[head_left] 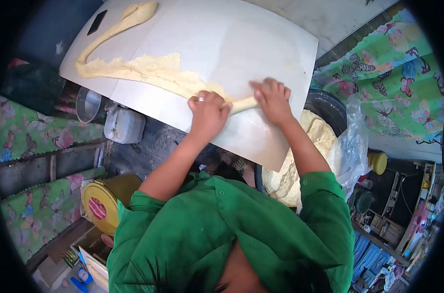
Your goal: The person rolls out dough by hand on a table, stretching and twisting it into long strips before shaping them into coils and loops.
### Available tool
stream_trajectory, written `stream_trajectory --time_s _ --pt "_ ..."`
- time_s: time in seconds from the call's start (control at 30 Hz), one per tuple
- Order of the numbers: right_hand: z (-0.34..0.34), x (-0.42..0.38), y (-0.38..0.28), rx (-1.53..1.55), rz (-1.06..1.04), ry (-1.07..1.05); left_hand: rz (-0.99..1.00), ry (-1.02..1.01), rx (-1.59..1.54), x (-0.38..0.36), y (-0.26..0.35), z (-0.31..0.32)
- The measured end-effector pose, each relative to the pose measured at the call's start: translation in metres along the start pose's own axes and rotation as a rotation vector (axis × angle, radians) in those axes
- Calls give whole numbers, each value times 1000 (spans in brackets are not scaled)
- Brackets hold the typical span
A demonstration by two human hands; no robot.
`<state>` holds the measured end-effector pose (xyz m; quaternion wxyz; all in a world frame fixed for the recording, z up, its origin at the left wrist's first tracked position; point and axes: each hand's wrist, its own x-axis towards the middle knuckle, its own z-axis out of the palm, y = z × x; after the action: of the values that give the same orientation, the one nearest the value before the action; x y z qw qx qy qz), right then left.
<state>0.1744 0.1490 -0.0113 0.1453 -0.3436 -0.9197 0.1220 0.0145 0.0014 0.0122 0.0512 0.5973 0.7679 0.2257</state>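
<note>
A long strip of pale yellow dough point(158, 73) lies along the near side of the white work table point(192, 29), thin and ragged at its far edge. Its left part bends toward the back and ends in a thicker lump. Near the right end the dough is rolled into a narrow rope point(244, 104). My left hand point(208, 112), with a ring on one finger, is closed over the dough. My right hand point(273, 100) curls over the rope's right end, its fingertips slightly blurred.
A black phone point(97, 22) lies at the table's back left. Below the right edge stands a dark tub point(329, 108) with a large dough mass point(309, 141) and clear plastic point(356, 146). A white jerrycan point(124, 125) and yellow bucket point(104, 200) are at the left.
</note>
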Motion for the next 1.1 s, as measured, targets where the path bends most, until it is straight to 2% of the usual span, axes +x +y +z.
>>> stream_trajectory --time_s 0.03,0.07,0.1,0.13,0.17,0.2,0.27,0.3,0.37,0.4,0.47,0.5,0.53,0.6,0.63,0.67,0.73,0.77,0.8,0.83,0.87,0.9,0.93,1.0,1.03,1.1 --pt "3 10 -1 -101 1 140 -156 26 -22 6 -1 -3" --pt "5 17 -3 -202 4 282 -152 30 -22 8 0 0" --pt "3 19 -6 -204 2 291 -62 232 -1 11 2 6" --pt "0 17 -11 0 -158 199 26 432 23 12 1 10" --pt "-2 13 -16 204 -319 100 132 245 53 10 -3 13" --pt "4 1 -17 346 -416 -111 284 15 -4 7 -11 18" --pt "-2 -17 -20 160 -312 -145 348 123 -7 -8 -5 14" --pt "-7 -10 -21 160 -314 -145 347 124 -6 -6 -8 11" --pt "-14 8 -20 -34 -123 -265 237 36 194 -4 -19 4" --pt "-7 18 -17 -35 -123 -264 238 37 194 2 -24 4" --pt "12 36 -13 -206 -44 184 -47 310 133 19 -34 1" --pt "9 42 -19 -207 -58 212 -80 442 99 24 -34 3" --pt "11 40 -17 -205 -60 227 -72 452 105 25 -38 3" --pt "17 22 -8 313 -427 -141 213 268 115 15 -43 5" --pt "10 13 -7 312 -432 -140 349 171 118 10 -43 5" --pt "0 3 -8 255 -409 -172 347 170 119 5 -43 4" --pt "-14 10 -14 204 -388 -211 302 208 226 -3 -41 0" --pt "-18 26 -17 80 -255 -259 192 149 197 3 -44 -7" --pt "-19 42 -18 -49 -122 -301 191 148 197 12 -47 -13" --pt "-11 54 -18 -48 -122 -303 34 123 161 21 -51 -18" --pt "1 67 -17 -130 -68 -30 -120 100 124 26 -53 -20" --pt "9 75 -18 -209 -14 248 -54 295 165 28 -53 -15" --pt "13 74 -18 -206 -16 256 -50 301 171 28 -59 -11" --pt "19 57 -23 256 -450 -18 290 100 102 19 -69 -3" --pt "9 34 -39 119 -469 -162 380 122 172 12 -69 -2" --pt "6 31 -26 88 -427 -193 348 129 209 -3 -68 -8"
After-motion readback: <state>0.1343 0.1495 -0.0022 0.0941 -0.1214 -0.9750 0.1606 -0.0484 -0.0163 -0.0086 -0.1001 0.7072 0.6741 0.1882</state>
